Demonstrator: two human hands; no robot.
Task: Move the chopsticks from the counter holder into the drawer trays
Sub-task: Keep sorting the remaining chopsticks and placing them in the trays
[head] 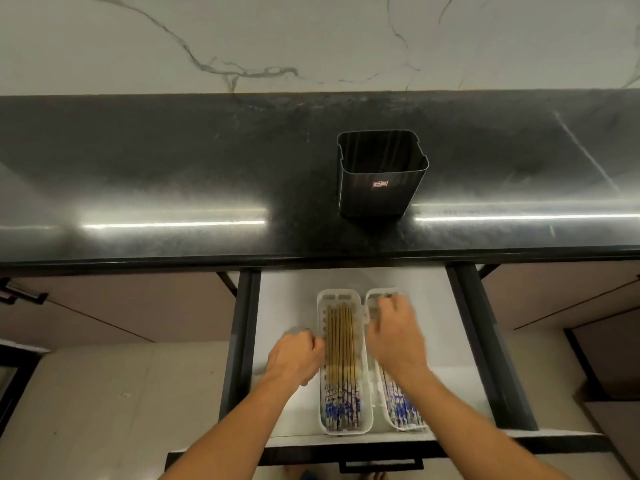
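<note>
A black square holder (381, 174) stands on the dark counter; I see no chopsticks in it. Below, the open drawer (291, 306) holds two white slotted trays side by side. The left tray (344, 297) carries several chopsticks (341, 344) with brown shafts and blue-white patterned ends. The right tray (375, 296) also holds patterned chopsticks (401, 403), partly hidden under my right forearm. My left hand (296, 358) is curled against the left tray's left wall. My right hand (394, 330) lies over the right tray with fingers bent; what they touch is blurred.
The glossy black counter (173, 174) runs across the view, with a marble wall (242, 39) behind. The drawer's dark side rails (485, 341) flank the white liner. A black handle (381, 465) sits on the drawer front. Closed cabinet fronts (104, 306) lie either side.
</note>
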